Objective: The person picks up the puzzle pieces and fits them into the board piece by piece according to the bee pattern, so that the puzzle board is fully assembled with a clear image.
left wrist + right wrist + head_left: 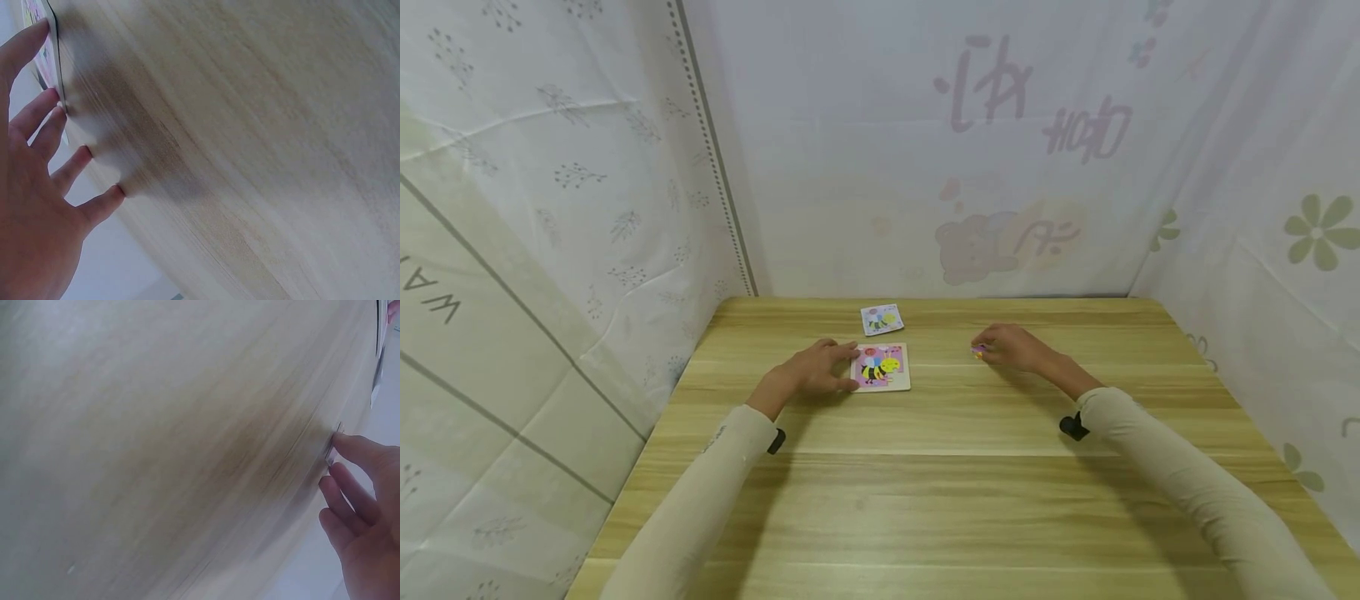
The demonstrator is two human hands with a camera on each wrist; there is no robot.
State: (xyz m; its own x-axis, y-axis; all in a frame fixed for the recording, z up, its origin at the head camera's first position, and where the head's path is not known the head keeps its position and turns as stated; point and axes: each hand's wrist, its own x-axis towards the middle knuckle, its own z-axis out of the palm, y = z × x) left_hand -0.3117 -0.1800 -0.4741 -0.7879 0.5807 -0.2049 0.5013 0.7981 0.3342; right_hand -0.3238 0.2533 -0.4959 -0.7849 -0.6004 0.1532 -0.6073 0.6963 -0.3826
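A square bee jigsaw board [880,367] lies on the wooden table, pink and yellow with a light rim and a pale bare patch at its lower right. My left hand [820,368] rests against the board's left side, thumb and fingers spread. In the left wrist view, the thumb and two fingertips meet the edge of the board [45,59], while the other fingers touch the tabletop. To the right of the board, my right hand [1017,348] pinches a small purple and orange puzzle piece [978,352] between thumb and fingers, close over the table.
Just behind the board lies a picture card [882,319] with the same bee design. The wooden table [880,500] ends at a printed curtain [850,167] along the back, and more curtain hangs on both sides.
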